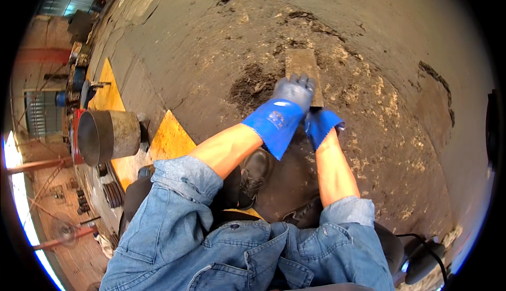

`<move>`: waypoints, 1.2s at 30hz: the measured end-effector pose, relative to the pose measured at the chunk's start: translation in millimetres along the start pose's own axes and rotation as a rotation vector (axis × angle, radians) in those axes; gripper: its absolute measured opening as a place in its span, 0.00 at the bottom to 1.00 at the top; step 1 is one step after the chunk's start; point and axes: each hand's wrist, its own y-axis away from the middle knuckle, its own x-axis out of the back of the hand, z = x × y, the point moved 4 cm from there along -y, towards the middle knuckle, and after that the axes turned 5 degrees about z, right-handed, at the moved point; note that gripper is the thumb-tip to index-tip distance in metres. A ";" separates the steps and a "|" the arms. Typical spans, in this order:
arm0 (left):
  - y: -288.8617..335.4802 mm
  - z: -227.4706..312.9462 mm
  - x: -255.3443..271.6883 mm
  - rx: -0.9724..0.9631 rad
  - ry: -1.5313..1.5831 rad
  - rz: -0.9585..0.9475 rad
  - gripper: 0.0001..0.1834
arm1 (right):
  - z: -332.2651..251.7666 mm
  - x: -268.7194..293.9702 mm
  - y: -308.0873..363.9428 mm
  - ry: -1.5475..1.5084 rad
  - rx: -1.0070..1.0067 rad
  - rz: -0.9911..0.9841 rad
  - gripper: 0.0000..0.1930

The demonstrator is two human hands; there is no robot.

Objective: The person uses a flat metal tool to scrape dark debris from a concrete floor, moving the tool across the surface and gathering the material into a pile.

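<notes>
My left hand [296,90], in a blue rubber glove with a worn grey palm and finger area, lies over a flat, dirt-brown rectangular block [301,61]. Its fingers are stretched out on the block's upper face, pointing away from me. At the block's near end is my right hand [317,122], in a matching blue glove. Its fingers are hidden by the block and the left glove, so I cannot tell how they grip. Beneath lies a broad curved surface [363,133], caked with dark, crumbly dirt and pale specks. A heap of loose dark material [256,86] is left of the block.
A grey metal bucket [125,135] lies tilted to the left, beside yellow triangular plates [169,135] along the curved surface's edge. My dark shoe [255,172] is below my left forearm. Brick walls, a fan [64,230] and clutter stand far left. A black cable [432,251] hangs lower right.
</notes>
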 end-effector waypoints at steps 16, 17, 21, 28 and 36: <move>-18.3 -79.0 -28.2 0.346 0.081 0.027 0.23 | -25.4 24.6 -78.6 0.127 0.339 -0.233 0.11; -14.0 -79.2 -32.0 0.340 0.066 0.025 0.23 | -28.0 21.4 -77.8 0.042 0.308 -0.240 0.11; 28.4 -69.5 -72.7 0.257 -0.105 0.328 0.20 | -37.5 34.9 -71.7 0.042 0.263 -0.197 0.12; -31.9 -115.5 -37.9 0.326 0.067 -0.015 0.22 | -32.2 31.5 -118.0 0.208 0.344 -0.140 0.14; 22.7 -123.1 2.3 0.132 -0.046 -0.282 0.29 | -86.5 26.5 -121.6 0.615 0.289 0.596 0.23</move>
